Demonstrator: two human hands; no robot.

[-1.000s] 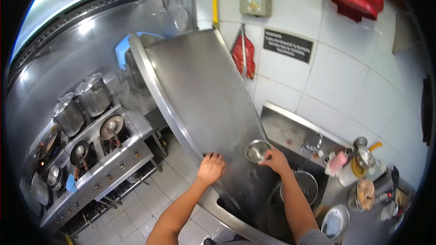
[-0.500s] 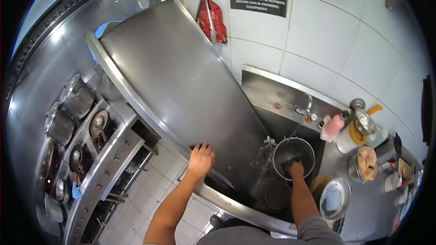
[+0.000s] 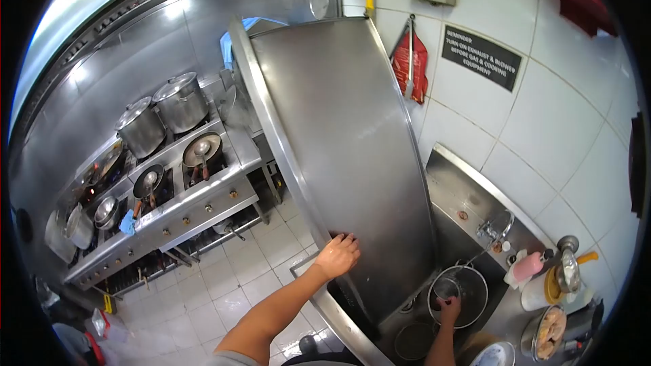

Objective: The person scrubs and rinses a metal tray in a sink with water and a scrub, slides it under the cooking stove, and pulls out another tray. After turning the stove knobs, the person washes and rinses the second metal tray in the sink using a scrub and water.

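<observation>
A long stainless steel panel (image 3: pixel 339 129) stands tilted with its lower end in the sink (image 3: pixel 461 230). My left hand (image 3: pixel 339 255) is closed over the panel's left edge, fingers on its face. Inside a round metal pot (image 3: pixel 485 298) in the sink, my right hand (image 3: pixel 449 310) is closed on what looks like a small round bowl (image 3: pixel 445 288); its details are blurred. Water runs from the faucet (image 3: pixel 497 229) toward the pot. A dark round object (image 3: pixel 413 341) lies in the sink beside the pot.
Right of the sink are a pink bottle (image 3: pixel 529 266), a tub with ladles (image 3: pixel 540 293) and a container of food (image 3: pixel 548 335). A metal bowl (image 3: pixel 495 354) sits nearer. Across the tiled floor (image 3: pixel 224 278), the stove (image 3: pixel 183 213) carries stockpots (image 3: pixel 181 103) and pans.
My view has turned left, showing more of the stove. My right hand has risen within the pot, and the bowl now shows. The splash on the panel is gone; my left hand keeps its hold.
</observation>
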